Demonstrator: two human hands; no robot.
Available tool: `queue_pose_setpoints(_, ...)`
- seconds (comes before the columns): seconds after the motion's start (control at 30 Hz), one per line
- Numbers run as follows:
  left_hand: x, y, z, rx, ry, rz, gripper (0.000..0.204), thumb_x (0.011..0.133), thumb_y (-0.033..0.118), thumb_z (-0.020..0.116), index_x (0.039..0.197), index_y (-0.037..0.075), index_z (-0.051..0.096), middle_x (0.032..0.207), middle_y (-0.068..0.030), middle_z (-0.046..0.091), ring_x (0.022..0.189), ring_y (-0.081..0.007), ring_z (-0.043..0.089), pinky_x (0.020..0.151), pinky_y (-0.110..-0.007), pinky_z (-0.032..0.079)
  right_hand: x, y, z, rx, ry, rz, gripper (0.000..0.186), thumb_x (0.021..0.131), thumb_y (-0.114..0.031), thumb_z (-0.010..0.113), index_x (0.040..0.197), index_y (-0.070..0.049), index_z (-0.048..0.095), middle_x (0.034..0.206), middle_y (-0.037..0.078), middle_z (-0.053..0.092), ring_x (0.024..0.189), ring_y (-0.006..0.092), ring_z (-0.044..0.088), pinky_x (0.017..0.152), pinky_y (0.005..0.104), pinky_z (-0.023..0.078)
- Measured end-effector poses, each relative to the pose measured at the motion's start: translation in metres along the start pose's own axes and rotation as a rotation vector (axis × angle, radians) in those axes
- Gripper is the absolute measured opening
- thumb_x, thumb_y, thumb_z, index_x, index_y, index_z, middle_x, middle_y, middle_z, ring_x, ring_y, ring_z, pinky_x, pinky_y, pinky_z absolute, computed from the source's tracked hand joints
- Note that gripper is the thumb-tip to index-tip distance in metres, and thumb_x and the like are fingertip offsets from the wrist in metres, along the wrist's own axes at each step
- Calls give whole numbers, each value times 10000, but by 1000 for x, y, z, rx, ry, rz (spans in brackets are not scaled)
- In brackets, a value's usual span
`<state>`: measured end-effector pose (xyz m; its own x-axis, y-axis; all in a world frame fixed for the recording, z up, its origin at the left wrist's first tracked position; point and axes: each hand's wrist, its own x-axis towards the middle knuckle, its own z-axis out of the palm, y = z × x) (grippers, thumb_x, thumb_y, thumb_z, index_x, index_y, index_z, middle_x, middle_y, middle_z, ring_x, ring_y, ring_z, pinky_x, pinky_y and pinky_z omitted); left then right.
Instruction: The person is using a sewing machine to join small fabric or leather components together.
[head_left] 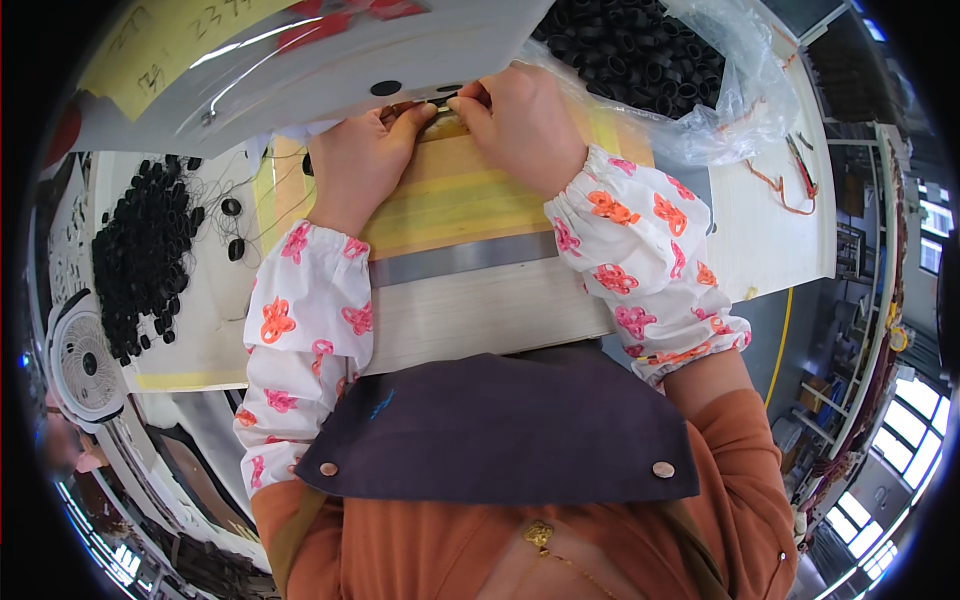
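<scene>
Both hands meet at the far edge of the yellow-taped work surface (470, 195), just under the pale machine body (350, 70). My left hand (365, 155) is closed in a pinch, thumb and fingers together. Close beside it on the right, my right hand (525, 130) also pinches, its thumb pointing toward the left fingertips. Something small and dark shows between the two sets of fingertips; the fingers and the machine body hide most of it, so its kind cannot be made out. White flowered sleeve covers run up both forearms.
Black rings (150, 255) with loose threads are heaped at the left. A clear plastic bag (745, 110) of black rings (640, 55) stands at the far right, near red-handled snips (803, 170). A white fan (88, 360) is beyond the table's left edge.
</scene>
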<state>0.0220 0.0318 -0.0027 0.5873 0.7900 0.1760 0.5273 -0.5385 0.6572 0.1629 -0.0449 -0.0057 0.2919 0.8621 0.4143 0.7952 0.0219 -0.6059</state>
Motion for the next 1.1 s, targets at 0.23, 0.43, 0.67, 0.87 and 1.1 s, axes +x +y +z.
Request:
queue_pose_setpoints(0.23, 2, -2, 0, 19, -37, -56, 268, 755, 341, 581, 828, 98, 669, 690, -56, 638, 608, -210, 600, 562, -275, 443, 5, 0, -1, -49, -11, 3, 125, 680, -87, 627, 698, 34, 600, 600, 150, 583, 545, 301, 566, 516, 335, 452)
queue_pose_setpoints(0.43, 3, -10, 4, -110, -16, -51, 277, 746, 320, 609, 816, 57, 663, 692, -27, 651, 608, -138, 603, 566, -238, 437, 7, 0, 1, 26, -54, 95, 148, 649, -126, 652, 645, -26, 544, 636, 143, 574, 597, 323, 562, 538, 393, 453)
queue_pose_setpoints(0.67, 2, -5, -1, -80, -50, -168, 277, 752, 309, 611, 808, 42, 660, 679, -27, 647, 587, -114, 590, 551, -222, 430, 7, 3, 2, -12, -9, 25, 142, 658, -118, 662, 679, 14, 615, 583, 129, 580, 504, 251, 563, 489, 306, 448)
queue_pose_setpoints(0.87, 4, 0, 0, -87, -18, -73, 273, 747, 304, 624, 808, 40, 650, 648, -16, 636, 559, -97, 577, 536, -222, 419, 4, 9, 5, 1, 17, 56, 158, 670, -136, 667, 682, -5, 581, 575, 109, 576, 497, 242, 560, 478, 309, 442)
queue_pose_setpoints(1.1, -11, -1, 0, 207, 41, 53, 239, 789, 295, 577, 873, 78, 633, 589, -82, 579, 526, -241, 561, 487, -329, 415, -2, 6, 4, 55, 15, 77, 183, 693, -176, 672, 698, -16, 583, 596, 85, 588, 488, 216, 557, 479, 308, 444)
